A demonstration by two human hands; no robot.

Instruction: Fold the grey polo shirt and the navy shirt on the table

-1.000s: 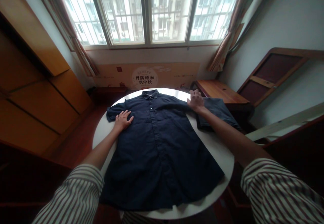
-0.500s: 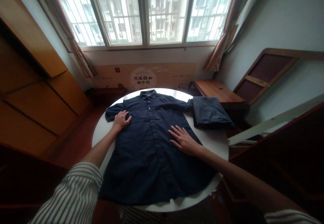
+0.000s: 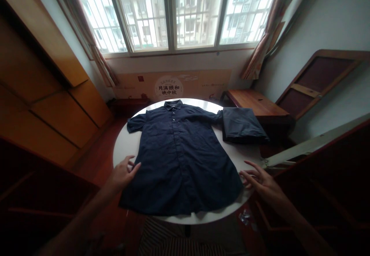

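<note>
A dark navy short-sleeved button-up shirt (image 3: 179, 159) lies face up and spread out on a round white table (image 3: 123, 144), its collar toward the window. By the shirt's left side edge is my left hand (image 3: 124, 173), fingers curved and apart, with nothing seen in it. My right hand (image 3: 261, 182) is at the lower right corner of the shirt, fingers spread; whether the fingertips touch the cloth I cannot tell. A folded dark garment or bag (image 3: 243, 125) rests at the table's right edge, against the shirt's right sleeve.
Beyond the table stands a long printed box or panel (image 3: 196, 84) below the barred window (image 3: 193, 13). A low wooden bench (image 3: 257, 103) is at the back right. Wooden cabinets (image 3: 58, 113) line the left side. A small clear plastic item (image 3: 245, 216) lies below the table's right edge.
Both hands have left the shirt's front and come toward me, the left to the side edge, the right outward to the lower right corner. The shirt's lower hem now lies flatter and farther from me.
</note>
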